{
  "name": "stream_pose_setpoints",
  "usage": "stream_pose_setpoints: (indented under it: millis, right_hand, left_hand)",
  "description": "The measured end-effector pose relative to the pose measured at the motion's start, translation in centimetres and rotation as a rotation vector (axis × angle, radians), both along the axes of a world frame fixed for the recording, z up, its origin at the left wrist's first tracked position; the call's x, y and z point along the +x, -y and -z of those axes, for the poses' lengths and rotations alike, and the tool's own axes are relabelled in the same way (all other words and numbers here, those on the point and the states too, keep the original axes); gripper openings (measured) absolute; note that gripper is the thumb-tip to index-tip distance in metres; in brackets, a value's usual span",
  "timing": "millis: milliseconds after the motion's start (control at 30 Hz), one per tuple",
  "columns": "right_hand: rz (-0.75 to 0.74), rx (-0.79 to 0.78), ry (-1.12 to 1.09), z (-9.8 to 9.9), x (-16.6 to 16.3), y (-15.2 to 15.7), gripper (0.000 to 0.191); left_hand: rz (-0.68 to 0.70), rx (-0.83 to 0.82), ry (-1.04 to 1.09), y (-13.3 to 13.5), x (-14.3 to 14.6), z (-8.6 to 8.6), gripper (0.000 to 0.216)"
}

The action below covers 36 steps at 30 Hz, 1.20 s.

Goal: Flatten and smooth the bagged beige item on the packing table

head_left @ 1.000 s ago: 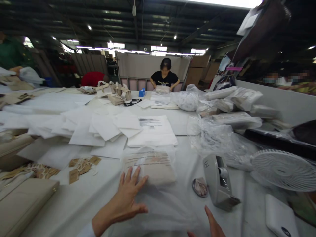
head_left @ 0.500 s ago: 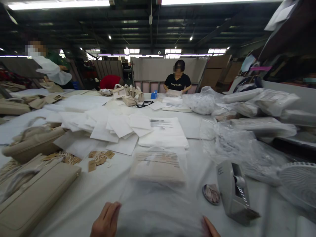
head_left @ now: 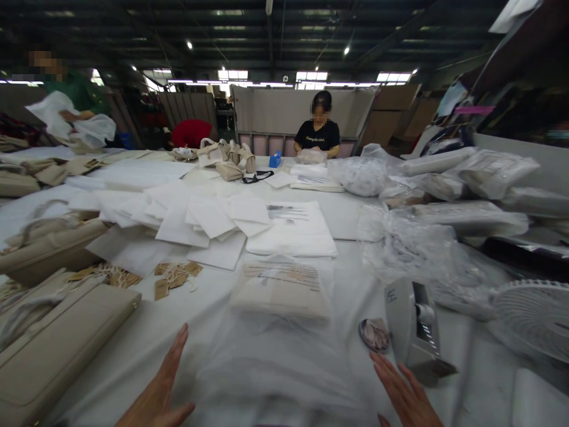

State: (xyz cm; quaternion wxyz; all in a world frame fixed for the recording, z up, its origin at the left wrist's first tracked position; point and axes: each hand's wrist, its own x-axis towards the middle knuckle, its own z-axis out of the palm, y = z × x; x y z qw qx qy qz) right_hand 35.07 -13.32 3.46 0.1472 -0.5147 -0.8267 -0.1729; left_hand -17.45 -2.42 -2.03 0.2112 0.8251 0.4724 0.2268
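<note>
White cloth covers the desk (head_left: 146, 350). Both hands are open and flat, holding nothing: the left hand (head_left: 157, 394) and right hand (head_left: 406, 397) sit at either side of the clear bag (head_left: 280, 356), so it lies smooth between them.

We see a clear plastic bag (head_left: 284, 332) lying flat near the table's near edge. A folded beige item fills its far end; its near end lies slack.
</note>
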Motion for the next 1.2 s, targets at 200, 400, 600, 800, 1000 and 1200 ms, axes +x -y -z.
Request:
stream_pose_setpoints:
  millis: [200, 400, 600, 800, 1000, 1200]
  right_hand:
    - [-0.312, -0.088, 0.276, -5.0, -1.5, -8.9, 0.081]
    - [-0.475, -0.469, -0.301, -3.5, -3.3, -11.4, 0.032]
    - [0.051, -0.65, -0.951, -3.1, -2.2, -9.1, 0.016]
    - [-0.044, -0.397, -0.977, -5.2, -3.8, -9.0, 0.009]
    - [0.337, -0.202, -1.171, -4.3, -5.0, -9.9, 0.045]
    - [0.391, -0.14, -1.229, -4.2, -4.7, -10.5, 0.041]
  left_hand:
    - [0.29, 0.318, -0.068, -6.7, 4.2, -1.5, 0.11]
    - [0.486, 0.048, 0.153, -7.5, 6.3, -1.3, 0.033]
    - [-0.052, -0.196, 0.475, -4.8, 4.5, 0.6, 0.021]
    - [0.031, -0.071, 0.579, -5.2, 6.7, -2.8, 0.014]
    - [-0.488, -0.071, 0.757, -6.3, 10.4, -4.2, 0.033]
    - [-0.406, 0.099, 0.652, -7.6, 10.7, -6.5, 0.036]
